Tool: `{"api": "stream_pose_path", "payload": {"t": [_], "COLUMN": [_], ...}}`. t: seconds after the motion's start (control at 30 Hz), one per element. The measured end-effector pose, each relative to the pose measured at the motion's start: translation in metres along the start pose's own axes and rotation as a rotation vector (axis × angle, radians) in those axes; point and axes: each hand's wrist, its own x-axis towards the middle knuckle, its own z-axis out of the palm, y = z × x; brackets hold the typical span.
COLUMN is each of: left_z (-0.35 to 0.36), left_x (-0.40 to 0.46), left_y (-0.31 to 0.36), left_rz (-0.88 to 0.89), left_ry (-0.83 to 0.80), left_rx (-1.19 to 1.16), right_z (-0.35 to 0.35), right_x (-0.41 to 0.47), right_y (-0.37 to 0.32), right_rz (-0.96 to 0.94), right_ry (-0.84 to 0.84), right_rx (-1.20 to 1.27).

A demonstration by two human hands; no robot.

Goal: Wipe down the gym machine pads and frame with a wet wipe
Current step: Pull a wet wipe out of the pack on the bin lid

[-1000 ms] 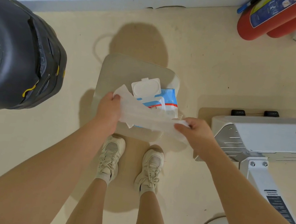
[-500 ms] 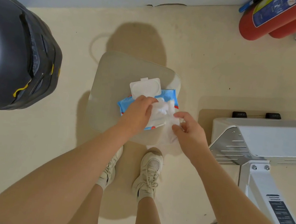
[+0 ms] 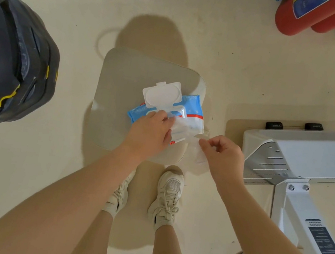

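Note:
A blue pack of wet wipes lies on a clear stool top with its white lid flipped open. My left hand rests on the pack, its fingers at a white wipe near the opening. My right hand pinches a wet wipe that hangs down off the stool's right edge. The white gym machine frame stands to the right.
A large black padded part fills the left side. Two red fire extinguishers lie by the wall at top right. My two feet in pale trainers stand just below the stool on the beige floor.
The wipe was stretched wide between both hands. Now my left hand has moved onto the pack and my right hand has drawn its wipe off to the right.

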Motion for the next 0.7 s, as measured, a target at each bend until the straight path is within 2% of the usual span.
{"api": "stream_pose_path", "payload": {"t": [0.03,0.1,0.2,0.27,0.37,0.47,0.6,0.63,0.7], "left_z": [-0.002,-0.012,-0.029,-0.031,-0.035,-0.031,-0.012,-0.005,0.009], "left_x": [-0.003,-0.002,0.015,0.027,0.027,0.005,-0.023,-0.027,-0.033], "left_y": [-0.003,-0.01,-0.012,-0.017,-0.029,-0.036,-0.037,-0.035,-0.032], "left_rz": [0.023,-0.072,-0.308,-0.34,-0.26,-0.037,0.196,0.24,0.267], "left_ry": [0.103,0.206,0.125,0.053,0.057,0.148,0.121,0.101,0.035], "left_rx": [0.025,0.095,0.022,-0.03,-0.096,-0.179,-0.054,-0.012,0.101], "right_z": [-0.001,-0.004,-0.004,0.001,0.015,0.036,0.058,0.056,0.039], "right_x": [-0.001,-0.003,-0.001,0.004,0.01,0.013,0.014,0.012,0.004], "right_y": [-0.002,-0.008,-0.016,-0.018,-0.019,-0.018,-0.018,-0.018,-0.015], "right_rz": [0.003,0.003,-0.041,-0.102,-0.124,-0.215,-0.286,-0.299,-0.29], "right_ry": [0.012,0.01,-0.13,-0.252,-0.378,-0.468,-0.6,-0.602,-0.487], "right_rx": [0.009,0.03,-0.062,-0.214,-0.357,-0.538,-0.658,-0.639,-0.519]}}
